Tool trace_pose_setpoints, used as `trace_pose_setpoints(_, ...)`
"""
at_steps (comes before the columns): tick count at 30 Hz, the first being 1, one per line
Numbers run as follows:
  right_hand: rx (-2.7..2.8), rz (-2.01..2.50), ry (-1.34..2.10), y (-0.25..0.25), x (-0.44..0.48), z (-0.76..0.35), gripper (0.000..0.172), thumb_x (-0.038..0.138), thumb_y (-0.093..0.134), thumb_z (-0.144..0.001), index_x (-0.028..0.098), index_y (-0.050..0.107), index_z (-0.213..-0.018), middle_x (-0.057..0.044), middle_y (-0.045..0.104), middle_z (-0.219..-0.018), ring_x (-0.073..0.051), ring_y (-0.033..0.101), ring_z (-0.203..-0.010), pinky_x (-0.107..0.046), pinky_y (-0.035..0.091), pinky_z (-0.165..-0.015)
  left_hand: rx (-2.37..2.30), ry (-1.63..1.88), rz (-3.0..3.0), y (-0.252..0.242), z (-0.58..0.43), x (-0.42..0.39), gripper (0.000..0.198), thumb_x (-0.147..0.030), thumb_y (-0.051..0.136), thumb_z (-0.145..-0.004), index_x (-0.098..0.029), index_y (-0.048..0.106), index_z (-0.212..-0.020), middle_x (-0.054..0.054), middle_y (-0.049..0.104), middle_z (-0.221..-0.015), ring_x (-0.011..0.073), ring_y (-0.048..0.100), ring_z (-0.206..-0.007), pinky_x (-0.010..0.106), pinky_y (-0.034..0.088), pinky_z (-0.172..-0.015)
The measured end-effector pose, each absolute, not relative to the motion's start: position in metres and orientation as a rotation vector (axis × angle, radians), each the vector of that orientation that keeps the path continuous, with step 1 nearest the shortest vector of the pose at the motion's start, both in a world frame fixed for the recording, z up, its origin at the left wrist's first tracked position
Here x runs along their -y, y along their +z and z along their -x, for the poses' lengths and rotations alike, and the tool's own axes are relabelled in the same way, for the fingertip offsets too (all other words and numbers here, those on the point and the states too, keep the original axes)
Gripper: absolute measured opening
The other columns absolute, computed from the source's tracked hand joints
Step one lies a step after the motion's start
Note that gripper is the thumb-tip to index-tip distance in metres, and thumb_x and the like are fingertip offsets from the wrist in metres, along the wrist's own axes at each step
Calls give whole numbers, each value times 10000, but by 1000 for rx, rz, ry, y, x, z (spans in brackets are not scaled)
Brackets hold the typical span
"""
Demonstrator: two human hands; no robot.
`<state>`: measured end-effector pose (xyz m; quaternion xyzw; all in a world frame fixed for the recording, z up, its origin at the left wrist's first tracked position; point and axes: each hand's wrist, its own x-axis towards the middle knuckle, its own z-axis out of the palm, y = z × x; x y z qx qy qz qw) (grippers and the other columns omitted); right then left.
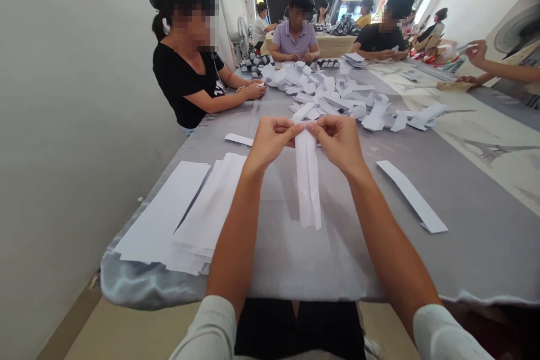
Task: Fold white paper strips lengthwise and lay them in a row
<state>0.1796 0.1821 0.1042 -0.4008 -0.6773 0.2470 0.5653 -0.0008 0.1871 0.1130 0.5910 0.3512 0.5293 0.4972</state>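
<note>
My left hand [270, 140] and my right hand [336, 140] meet over the grey table [472, 236], both pinching the far end of a long folded white paper strip [307, 185]. The strip runs from my fingertips back toward me, lying along the cloth. Fingers of both hands are curled closed on its top edge. A stack of white paper sheets [189, 219] lies to the left of my left forearm. One single folded strip [411, 196] lies to the right of my right forearm.
A heap of folded white paper pieces [337, 98] covers the table's middle beyond my hands. A small strip [238, 139] lies left of them. People sit along the left side and far end; another person's hands [476, 62] reach in at the right. A white wall runs along the left.
</note>
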Motion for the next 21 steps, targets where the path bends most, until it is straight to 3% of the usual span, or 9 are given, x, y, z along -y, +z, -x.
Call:
trace_pose_setpoints(8, 1633, 932, 723, 104, -183, -181, 445, 593, 777, -876, 218, 646, -675, -13, 589, -630, -161, 545, -590, -323, 475, -567, -901, 1389, -1345, 113, 0, -187, 308, -366, 953, -715, -142, 761, -806, 86, 772, -787, 196, 731, -719, 288, 593, -673)
trace_pose_setpoints(12, 1582, 932, 654, 103, -184, -183, 391, 524, 782, -897, 224, 643, -688, -11, 586, -642, -164, 557, -601, -335, 504, -594, -891, 1301, -1390, 111, -1, -187, 335, -420, 935, -737, -140, 756, -781, 91, 767, -758, 195, 727, -696, 297, 595, -675)
trace_pose_setpoints(15, 1613, 911, 725, 102, -185, -184, 431, 573, 769, -903, 221, 644, -691, -20, 593, -661, -173, 575, -627, -343, 517, -617, -902, 1364, -1494, 109, -1, -190, 361, -466, 921, -744, -146, 753, -741, 73, 748, -723, 169, 699, -663, 268, 573, -641)
trace_pose_setpoints(21, 1664, 948, 699, 101, -185, -185, 486, 614, 754, -900, 212, 605, -672, -6, 556, -623, -152, 530, -583, -313, 450, -551, -914, 1300, -1504, 109, 3, -191, 436, -544, 890, -760, -131, 772, -830, 81, 771, -795, 164, 711, -700, 261, 585, -655)
